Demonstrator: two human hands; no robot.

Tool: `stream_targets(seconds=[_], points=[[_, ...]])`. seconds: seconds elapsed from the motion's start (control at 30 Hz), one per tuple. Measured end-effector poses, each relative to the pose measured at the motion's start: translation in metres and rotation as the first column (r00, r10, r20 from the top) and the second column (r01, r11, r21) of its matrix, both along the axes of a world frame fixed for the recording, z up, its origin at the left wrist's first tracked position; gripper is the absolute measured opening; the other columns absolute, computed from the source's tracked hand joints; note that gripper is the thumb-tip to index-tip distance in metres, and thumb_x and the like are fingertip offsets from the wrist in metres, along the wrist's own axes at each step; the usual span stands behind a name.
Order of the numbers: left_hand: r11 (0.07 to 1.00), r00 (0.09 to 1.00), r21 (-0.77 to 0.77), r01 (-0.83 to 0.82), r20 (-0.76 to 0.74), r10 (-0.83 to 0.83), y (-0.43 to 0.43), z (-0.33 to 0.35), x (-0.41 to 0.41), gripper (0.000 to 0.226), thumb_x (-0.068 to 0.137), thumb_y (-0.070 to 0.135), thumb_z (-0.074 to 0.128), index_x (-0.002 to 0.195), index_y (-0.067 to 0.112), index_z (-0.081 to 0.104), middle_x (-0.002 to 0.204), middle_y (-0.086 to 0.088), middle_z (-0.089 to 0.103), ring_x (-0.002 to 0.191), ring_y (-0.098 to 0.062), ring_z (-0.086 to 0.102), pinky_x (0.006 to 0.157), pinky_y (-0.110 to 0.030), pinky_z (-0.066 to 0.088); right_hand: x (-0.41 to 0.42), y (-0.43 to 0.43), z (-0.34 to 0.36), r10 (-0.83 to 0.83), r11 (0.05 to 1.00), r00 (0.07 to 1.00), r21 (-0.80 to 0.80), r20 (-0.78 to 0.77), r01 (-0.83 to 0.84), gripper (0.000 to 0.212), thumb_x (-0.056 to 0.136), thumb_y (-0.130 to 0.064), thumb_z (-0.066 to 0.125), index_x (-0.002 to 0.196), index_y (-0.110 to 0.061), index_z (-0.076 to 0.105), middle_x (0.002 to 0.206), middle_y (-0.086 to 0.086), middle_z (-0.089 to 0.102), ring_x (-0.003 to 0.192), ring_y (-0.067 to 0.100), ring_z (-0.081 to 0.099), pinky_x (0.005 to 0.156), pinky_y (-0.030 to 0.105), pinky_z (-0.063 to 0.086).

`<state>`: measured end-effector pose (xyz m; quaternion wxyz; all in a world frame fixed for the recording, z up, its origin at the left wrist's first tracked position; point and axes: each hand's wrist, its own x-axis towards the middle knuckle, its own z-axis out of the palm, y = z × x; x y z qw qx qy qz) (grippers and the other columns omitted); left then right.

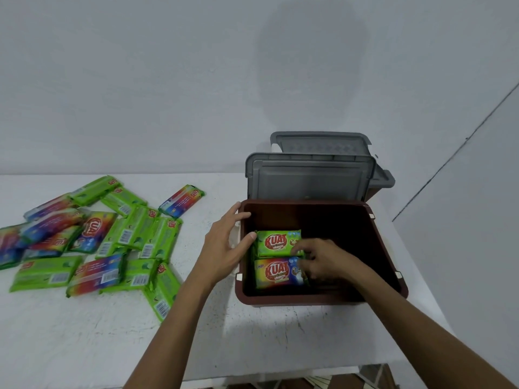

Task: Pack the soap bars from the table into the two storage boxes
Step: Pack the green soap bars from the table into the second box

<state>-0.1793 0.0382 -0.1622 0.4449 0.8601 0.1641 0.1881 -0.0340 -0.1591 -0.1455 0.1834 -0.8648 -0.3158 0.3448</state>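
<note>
1. Well, off to the far side of my left hand (pixel 224 247) I see a loose heap of wrapped soap bars (pixel 92 242) on the white table (pixel 84 332), green and rainbow wrappers overlapping; one rainbow bar (pixel 182 201) lies apart from the heap, beyond that hand.
2. Between my two hands runs the left wall of the brown storage box (pixel 323 296); my left hand rests open on that rim, thumb reaching inside to touch the green KUAT bar (pixel 278 242).
3. My right hand (pixel 320 262) is down inside the box, fingers curled over the right ends of both bars; whether it grips either, I cannot tell.
4. Just nearer me than the green bar lies the rainbow KUAT bar (pixel 278 272), the two touching, flat on the floor.
5. Beyond both hands the box's grey lid (pixel 309 181) stands open, and a second grey lid (pixel 320 143) shows behind it.
</note>
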Motion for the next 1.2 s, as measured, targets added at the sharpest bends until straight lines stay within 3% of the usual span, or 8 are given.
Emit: stream_targets(seconds=[0.07,0.13,0.27,0.63,0.73,0.83,1.03,1.2], points=[[1.0,1.0,0.009,0.001,0.005,-0.001,0.001,-0.001,0.0,0.044,0.087,0.054,0.052,0.129,0.039,0.05,0.155,0.018,0.029,0.139,-0.005,0.03,0.114,-0.039,0.022,0.009,0.0,0.008,-0.157,0.985,0.977,0.088,0.143,0.145,0.005,0.094,-0.02,0.057,0.095,-0.015,0.055,0.096,0.003,0.064,0.084,0.02,0.065,0.069,0.033,0.055],[1.0,1.0,0.012,-0.001,0.001,0.001,0.001,-0.001,0.001,0.044,0.087,0.054,0.051,0.128,0.039,0.05,0.154,0.019,0.028,0.139,-0.005,0.029,0.113,-0.038,0.022,0.016,0.005,0.01,-0.219,0.975,0.953,0.088,0.208,0.204,0.013,0.092,-0.021,0.056,0.086,-0.014,0.047,0.081,0.003,0.059,0.076,0.021,0.06,0.059,0.031,0.046],[1.0,1.0,0.011,0.006,0.003,-0.006,0.002,-0.001,0.001,0.042,0.087,0.054,0.051,0.127,0.041,0.049,0.153,0.023,0.026,0.134,0.001,0.027,0.112,-0.036,0.023,0.011,0.019,0.0,-0.182,0.977,0.983,0.107,-0.013,0.183,0.019,0.093,-0.022,0.056,0.082,-0.019,0.04,0.085,0.001,0.055,0.08,0.016,0.056,0.065,0.033,0.043],[0.999,0.999,0.005,0.037,0.003,-0.037,0.004,0.001,0.0,0.041,0.091,0.053,0.053,0.13,0.04,0.048,0.153,0.021,0.027,0.136,0.002,0.028,0.113,-0.035,0.025,0.004,0.029,0.003,-0.16,0.983,0.986,0.085,-0.048,0.164,0.018,0.095,-0.026,0.055,0.087,-0.022,0.04,0.104,0.005,0.059,0.089,0.016,0.063,0.061,0.026,0.048],[1.0,1.0,0.006,0.028,-0.002,-0.028,0.013,0.002,-0.009,0.04,0.093,0.05,0.051,0.131,0.038,0.05,0.152,0.017,0.035,0.137,0.0,0.032,0.114,-0.032,0.025,0.004,0.032,0.016,-0.163,0.985,0.977,0.07,0.138,0.155,0.016,0.092,-0.031,0.057,0.096,-0.02,0.047,0.099,0.006,0.062,0.08,0.015,0.059,0.055,0.026,0.041],[0.999,1.0,0.044,-0.025,-0.005,0.025,0.03,0.001,-0.026,0.039,0.094,0.045,0.053,0.13,0.032,0.053,0.14,0.013,0.051,0.127,-0.005,0.046,0.108,-0.035,0.038,-0.001,0.046,0.04,-0.184,0.972,0.94,0.195,0.287,0.13,0.017,0.091,-0.034,0.059,0.098,-0.02,0.052,0.096,0.004,0.064,0.083,0.019,0.06,0.069,0.032,0.049],[0.973,0.983,0.167,-0.159,-0.068,0.172,0.073,-0.002,-0.06,0.034,0.094,0.037,0.059,0.125,0.024,0.059,0.126,0.008,0.06,0.114,-0.01,0.054,0.092,-0.025,0.039,-0.027,0.105,0.084,-0.161,0.906,0.898,0.422,0.408,-0.03,0.008,0.092,-0.03,0.057,0.093,-0.021,0.057,0.09,-0.004,0.068,0.08,0.015,0.063,0.076,0.032,0.052],[0.884,0.92,0.36,-0.298,-0.138,0.367,0.112,-0.01,-0.079,0.036,0.089,0.034,0.065,0.121,0.019,0.062,0.123,-0.006,0.064,0.11,-0.025,0.06,0.091,-0.035,0.044,-0.045,0.169,0.079,-0.025,0.89,0.915,0.425,0.404,-0.163,0.013,0.092,-0.03,0.056,0.103,-0.022,0.056,0.1,0.002,0.067,0.081,0.017,0.061,0.074,0.032,0.051]])
